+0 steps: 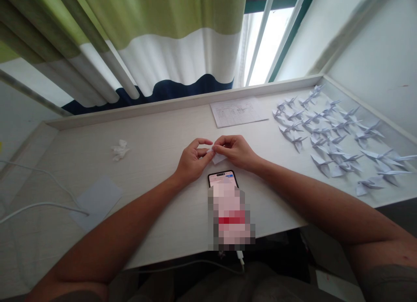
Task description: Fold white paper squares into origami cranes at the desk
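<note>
My left hand (193, 159) and my right hand (235, 151) meet over the middle of the white table (156, 137). Together they pinch a small folded piece of white paper (216, 156), fingers curled around its edges. The paper sits just above the table surface, and most of it is hidden by my fingers. A phone (224, 193) lies face up just in front of my hands, with its screen lit.
Several folded paper cranes (329, 132) are spread over the right part of the table. A printed sheet (237, 111) lies behind my hands. A crumpled white scrap (120, 151), a blank paper square (96, 202) and white cables (39, 204) lie to the left. Curtains hang behind.
</note>
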### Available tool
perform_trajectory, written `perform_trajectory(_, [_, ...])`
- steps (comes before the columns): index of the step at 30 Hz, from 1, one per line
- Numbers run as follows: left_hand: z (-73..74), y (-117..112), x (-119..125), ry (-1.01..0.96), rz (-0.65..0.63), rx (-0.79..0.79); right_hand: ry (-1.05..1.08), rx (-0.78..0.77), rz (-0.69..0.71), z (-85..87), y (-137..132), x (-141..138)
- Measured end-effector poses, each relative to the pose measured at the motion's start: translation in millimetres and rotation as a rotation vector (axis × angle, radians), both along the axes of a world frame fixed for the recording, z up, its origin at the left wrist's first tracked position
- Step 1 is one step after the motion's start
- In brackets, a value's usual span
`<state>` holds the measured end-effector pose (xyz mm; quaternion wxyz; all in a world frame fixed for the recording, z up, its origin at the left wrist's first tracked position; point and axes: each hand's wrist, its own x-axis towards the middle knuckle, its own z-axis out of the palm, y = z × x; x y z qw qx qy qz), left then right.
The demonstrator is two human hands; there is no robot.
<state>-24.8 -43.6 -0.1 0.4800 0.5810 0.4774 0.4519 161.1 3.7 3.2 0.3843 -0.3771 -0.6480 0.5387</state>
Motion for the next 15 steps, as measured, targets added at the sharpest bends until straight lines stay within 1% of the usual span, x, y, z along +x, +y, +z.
perform_trajectory(4, [1.3, 4.3, -0.4, -0.097, 0.01, -0.033, -0.02, 0.096, -0.022, -3.0, -2.6, -1.2])
perform_trajectory(8, [2.0, 7.8, -2.5, -0.138, 0.022, -0.048, -0.069, 0.345, 0.012, 1.4, -6.9, 2.9])
perform_trajectory(10, [1.4, 8.1, -3.1, -0.135, 0.013, -0.053, -0.106, 0.411, 0.013, 3.9, -6.8, 5.5])
perform_trajectory(12, [0.3, 7.7, -2.9, -0.123, -0.002, -0.056, -0.129, 0.35, -0.014, 4.2, -4.4, 7.2])
perform_trajectory(15, [-1.1, 7.4, -2.3, -0.108, -0.016, -0.065, -0.133, 0.158, -0.008, 0.0, 1.1, 7.6])
